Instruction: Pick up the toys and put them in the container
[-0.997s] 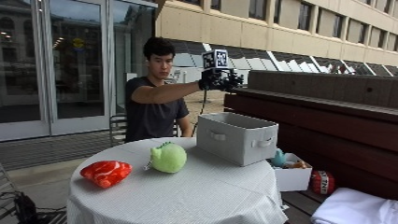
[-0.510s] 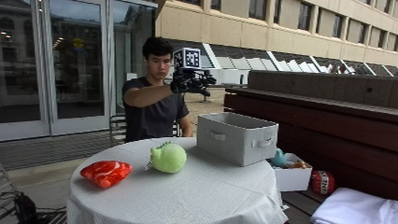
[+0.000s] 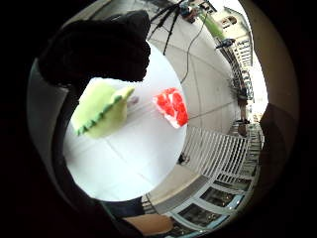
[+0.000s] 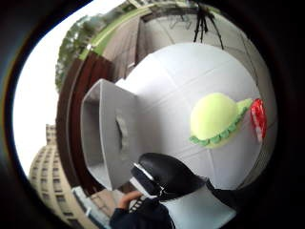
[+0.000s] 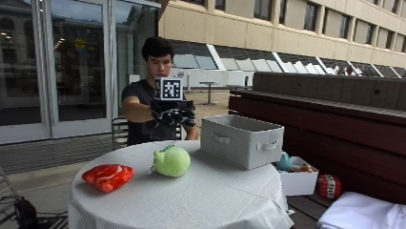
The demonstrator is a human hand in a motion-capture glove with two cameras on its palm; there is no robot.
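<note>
A round table with a white cloth [image 5: 209, 200] carries a green plush toy [image 5: 171, 161], a red plush toy [image 5: 107, 176] near its left edge, and a grey fabric container [image 5: 241, 140] on the right. My gloved right hand [image 5: 171, 116] hovers in the air above the far edge, just behind and above the green toy, with fingers hanging relaxed and holding nothing. The palm views look down on the green toy [image 3: 101, 111] [image 4: 214, 117], the red toy [image 3: 172, 106] [image 4: 258, 119] and the container [image 4: 109, 138], whose inside is hidden.
A metal chair [image 5: 117, 131] stands behind the table. On the wooden bench to the right sit a small white box with toys [image 5: 295, 179], a red round object [image 5: 328, 186] and a white cloth [image 5: 361, 217].
The gloved hand has swung from above the container leftwards and down, and now hangs over the table's far edge near the green toy. The toys and container have not moved.
</note>
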